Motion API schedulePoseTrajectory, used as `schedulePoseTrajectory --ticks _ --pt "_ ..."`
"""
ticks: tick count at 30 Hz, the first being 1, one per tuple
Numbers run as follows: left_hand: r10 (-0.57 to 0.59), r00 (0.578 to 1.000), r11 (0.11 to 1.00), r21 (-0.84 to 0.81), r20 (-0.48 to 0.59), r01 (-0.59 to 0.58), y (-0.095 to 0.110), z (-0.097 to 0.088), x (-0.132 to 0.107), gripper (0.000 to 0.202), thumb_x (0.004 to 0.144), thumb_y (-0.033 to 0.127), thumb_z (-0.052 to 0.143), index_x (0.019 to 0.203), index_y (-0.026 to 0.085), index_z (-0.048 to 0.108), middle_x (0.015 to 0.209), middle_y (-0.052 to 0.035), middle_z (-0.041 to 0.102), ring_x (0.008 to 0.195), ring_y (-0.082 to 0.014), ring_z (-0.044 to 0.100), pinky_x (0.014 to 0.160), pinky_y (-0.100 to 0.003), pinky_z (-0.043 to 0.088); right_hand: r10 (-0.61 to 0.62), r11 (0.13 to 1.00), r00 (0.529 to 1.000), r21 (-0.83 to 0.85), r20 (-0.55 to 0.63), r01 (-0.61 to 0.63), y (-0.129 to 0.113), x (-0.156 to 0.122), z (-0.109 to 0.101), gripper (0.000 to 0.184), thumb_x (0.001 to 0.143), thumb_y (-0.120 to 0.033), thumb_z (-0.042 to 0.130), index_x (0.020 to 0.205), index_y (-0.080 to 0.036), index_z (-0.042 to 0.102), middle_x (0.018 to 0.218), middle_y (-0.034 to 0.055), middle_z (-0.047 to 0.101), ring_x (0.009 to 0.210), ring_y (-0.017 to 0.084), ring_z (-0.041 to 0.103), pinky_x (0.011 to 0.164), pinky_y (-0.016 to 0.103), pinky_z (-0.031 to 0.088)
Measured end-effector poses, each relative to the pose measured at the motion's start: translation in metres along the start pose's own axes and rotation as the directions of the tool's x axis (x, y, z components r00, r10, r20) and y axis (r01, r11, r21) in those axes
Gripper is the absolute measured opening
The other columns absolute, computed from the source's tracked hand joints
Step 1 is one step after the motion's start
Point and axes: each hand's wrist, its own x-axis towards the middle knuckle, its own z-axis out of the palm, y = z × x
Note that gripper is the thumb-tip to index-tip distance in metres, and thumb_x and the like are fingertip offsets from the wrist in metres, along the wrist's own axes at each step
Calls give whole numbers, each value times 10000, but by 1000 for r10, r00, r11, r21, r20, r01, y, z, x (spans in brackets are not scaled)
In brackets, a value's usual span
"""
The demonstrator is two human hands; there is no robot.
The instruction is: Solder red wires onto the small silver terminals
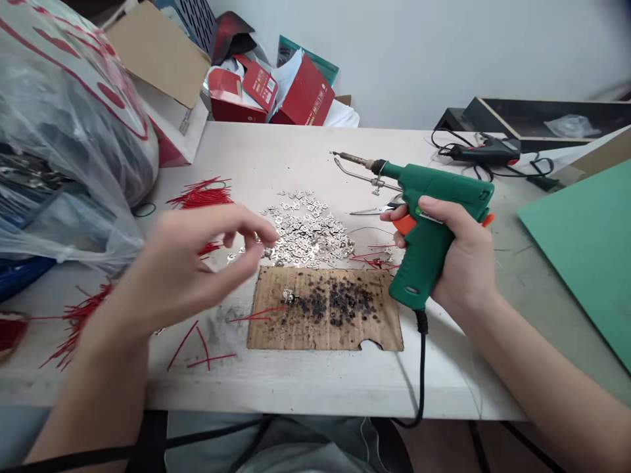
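Observation:
My right hand [461, 256] is wrapped around the grip of a green soldering gun [446, 187], index finger by its orange trigger. The gun's tip points left, above the table. My left hand [207, 256] hovers left of a pile of small silver metal terminals [310, 230], fingers curled, thumb and index tips slightly apart; nothing shows clearly between them. Below lies a scorched cardboard piece [325, 335], dotted with dark spots. On it sit a small shiny metal part [288, 297] and the ends of some red wires [259, 315].
Bundles of red wires [202, 194] lie at the left, beside a large plastic bag [73, 131]. Scissors [374, 209] rest behind the gun. Red boxes [305, 92] stand at the back; a black corded tool [486, 152] and a green board [586, 243] are at the right.

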Motion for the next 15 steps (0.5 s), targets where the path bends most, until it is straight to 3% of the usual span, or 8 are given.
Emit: schedulePoseTrajectory --ticks 2,6,15 --pt "144 983 990 -8 117 -144 -3 16 2 144 916 258 575 1009 260 685 914 17 703 814 -151 635 766 -274 493 -6 1000 1000 -23 -2 6 -1 3 -2 173 838 -338 705 843 -175 765 844 89 732 657 184 630 500 268 499" --pt "161 933 986 -9 322 -167 -12 34 1 141 891 236 557 976 262 667 860 21 684 794 -158 618 724 -268 462 0 999 1000 -38 -11 -1 2 6 -5 164 834 -355 709 821 -198 753 839 57 722 560 147 566 475 271 491" --pt "145 890 988 -16 433 -153 -9 39 1 125 869 219 570 952 233 663 912 5 687 818 -151 610 742 -267 441 95 995 995 14 31 -95 7 7 -5 124 858 -314 690 814 -207 734 836 40 702 655 168 612 526 267 511"
